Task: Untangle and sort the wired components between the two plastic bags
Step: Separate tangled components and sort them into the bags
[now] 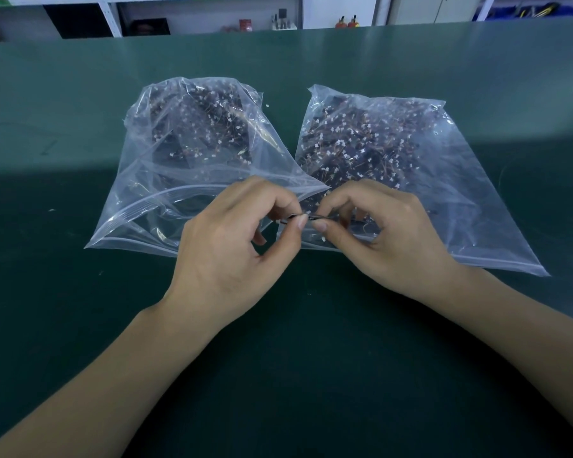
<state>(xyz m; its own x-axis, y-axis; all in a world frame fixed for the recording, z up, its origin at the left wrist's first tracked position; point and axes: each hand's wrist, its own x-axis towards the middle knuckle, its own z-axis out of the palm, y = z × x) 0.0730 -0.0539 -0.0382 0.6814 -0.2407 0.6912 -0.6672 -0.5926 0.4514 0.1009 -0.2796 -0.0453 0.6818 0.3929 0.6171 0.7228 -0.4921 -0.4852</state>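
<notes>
Bare green table (80, 325) all around. Wired component (306, 217) pinched between left hand (235, 249) and right hand (377, 239), over near edges of left bag (139, 206) and right bag (477, 226).

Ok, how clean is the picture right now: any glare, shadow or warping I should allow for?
Head view: glare streaks the left bag and right bag, blurring the wired parts inside; a dark shadow covers the near table, with a paler band farther back; the wide lens bows the table's far edge; the small part pinched between the left hand and right hand is too small to make out.
</notes>
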